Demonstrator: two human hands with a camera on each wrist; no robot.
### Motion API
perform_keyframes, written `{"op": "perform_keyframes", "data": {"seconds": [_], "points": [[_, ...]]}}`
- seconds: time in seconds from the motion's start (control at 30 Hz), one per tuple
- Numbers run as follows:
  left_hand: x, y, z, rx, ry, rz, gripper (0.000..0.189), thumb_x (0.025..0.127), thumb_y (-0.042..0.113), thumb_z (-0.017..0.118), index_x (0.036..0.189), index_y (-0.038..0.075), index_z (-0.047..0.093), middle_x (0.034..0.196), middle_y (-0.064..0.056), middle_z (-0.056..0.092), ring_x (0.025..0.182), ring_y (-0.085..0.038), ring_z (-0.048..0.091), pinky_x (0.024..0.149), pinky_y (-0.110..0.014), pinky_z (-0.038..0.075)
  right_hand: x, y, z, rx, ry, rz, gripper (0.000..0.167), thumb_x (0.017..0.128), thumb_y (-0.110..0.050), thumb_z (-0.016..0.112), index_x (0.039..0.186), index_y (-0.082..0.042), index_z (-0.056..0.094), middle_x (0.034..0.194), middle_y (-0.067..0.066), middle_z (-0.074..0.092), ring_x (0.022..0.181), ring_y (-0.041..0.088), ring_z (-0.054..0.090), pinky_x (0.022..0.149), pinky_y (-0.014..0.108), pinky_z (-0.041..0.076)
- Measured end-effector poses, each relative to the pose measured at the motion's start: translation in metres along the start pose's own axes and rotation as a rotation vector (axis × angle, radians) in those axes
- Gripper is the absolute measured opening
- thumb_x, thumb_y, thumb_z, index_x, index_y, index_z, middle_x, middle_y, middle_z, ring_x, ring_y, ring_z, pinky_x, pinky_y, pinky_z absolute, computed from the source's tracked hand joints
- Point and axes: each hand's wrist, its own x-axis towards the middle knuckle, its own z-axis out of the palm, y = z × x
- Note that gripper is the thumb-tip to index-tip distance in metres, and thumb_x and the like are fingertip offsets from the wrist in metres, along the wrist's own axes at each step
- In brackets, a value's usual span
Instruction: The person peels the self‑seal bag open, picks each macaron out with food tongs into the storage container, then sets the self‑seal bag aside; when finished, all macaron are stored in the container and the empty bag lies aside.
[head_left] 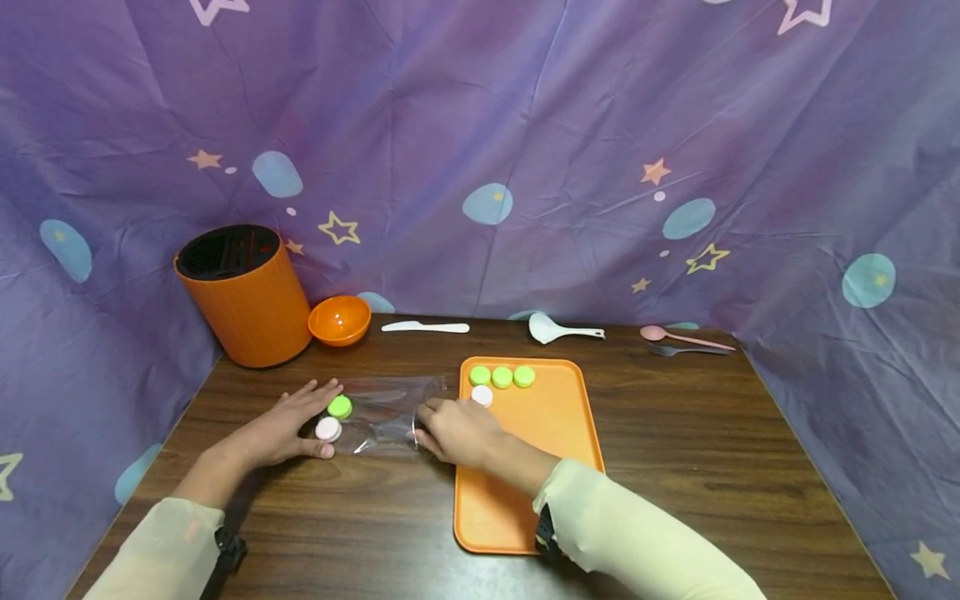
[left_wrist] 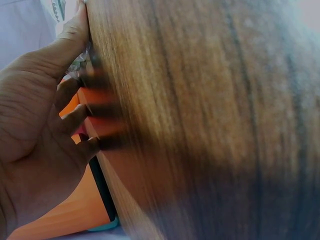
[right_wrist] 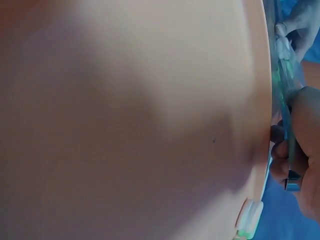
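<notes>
A clear plastic bag (head_left: 390,408) lies flat on the wooden table, left of an orange tray (head_left: 555,408). At its left end are a small round green piece (head_left: 340,407) and a round pale pink piece (head_left: 327,430), both cap-like. My left hand (head_left: 288,425) rests around that end, fingers spread, thumb beside the pink piece. With curled fingers my right hand (head_left: 459,432) grips the bag's right edge, over the tray's left rim; the right wrist view shows the plastic (right_wrist: 289,115) running through its fingers. On the tray sit several green pieces (head_left: 502,377) and one pale pink piece (head_left: 482,396).
An orange cylindrical block with a black top (head_left: 255,308) stands at the back left, beside an orange bowl (head_left: 340,321). Along the back edge lie a white knife (head_left: 425,327), a white ladle (head_left: 551,328), a pink spoon (head_left: 675,335) and a grey utensil (head_left: 686,351). A purple cloth (head_left: 480,167) hangs behind.
</notes>
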Motion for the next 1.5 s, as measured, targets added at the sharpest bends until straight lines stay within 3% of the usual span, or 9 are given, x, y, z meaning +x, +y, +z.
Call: {"op": "perform_keyframes", "data": {"seconds": [0.33,0.67,1.03,1.2,1.5], "points": [[-0.001,0.001,0.001,0.004,0.0,-0.003,0.103,0.089,0.04,0.088,0.169,-0.003,0.038,0.176,-0.033,0.032,0.161,-0.066,0.021,0.121,-0.091,0.018,-0.006,0.003,0.002,-0.013,0.064,-0.02,0.033,0.112,-0.045,0.064,0.102,-0.015,0.073,0.093,-0.003,0.074,0.074,0.015,0.076,0.056,0.035,0.062],[0.0,0.0,0.0,0.014,0.005,0.01,0.102,0.09,0.041,0.088,0.168,-0.004,0.039,0.176,-0.033,0.033,0.161,-0.067,0.022,0.12,-0.091,0.019,-0.019,0.013,-0.003,0.005,0.073,-0.01,0.033,0.112,-0.044,0.065,0.104,-0.013,0.073,0.09,-0.002,0.072,0.07,0.015,0.073,0.056,0.036,0.061],[-0.002,0.002,0.0,0.004,0.009,0.018,0.103,0.089,0.041,0.088,0.167,-0.005,0.04,0.175,-0.034,0.032,0.16,-0.068,0.022,0.119,-0.092,0.018,-0.044,0.028,-0.008,0.011,0.089,-0.012,0.03,0.111,-0.042,0.067,0.097,-0.015,0.068,0.088,-0.002,0.07,0.069,0.015,0.07,0.054,0.036,0.058],[-0.001,-0.008,0.004,-0.02,0.021,0.037,0.102,0.091,0.043,0.086,0.169,-0.001,0.038,0.177,-0.032,0.031,0.163,-0.064,0.019,0.118,-0.093,0.016,-0.057,0.037,-0.011,0.025,0.131,-0.021,0.028,0.109,-0.039,0.071,0.093,-0.018,0.066,0.085,-0.004,0.067,0.061,0.013,0.065,0.051,0.035,0.055],[-0.002,0.003,0.001,0.026,0.004,-0.002,0.102,0.089,0.04,0.089,0.168,-0.003,0.04,0.176,-0.033,0.032,0.161,-0.066,0.022,0.12,-0.091,0.02,-0.084,0.052,-0.022,0.029,0.175,-0.032,0.023,0.107,-0.035,0.075,0.109,-0.012,0.075,0.087,-0.004,0.071,0.064,0.013,0.067,0.054,0.035,0.059]]}}
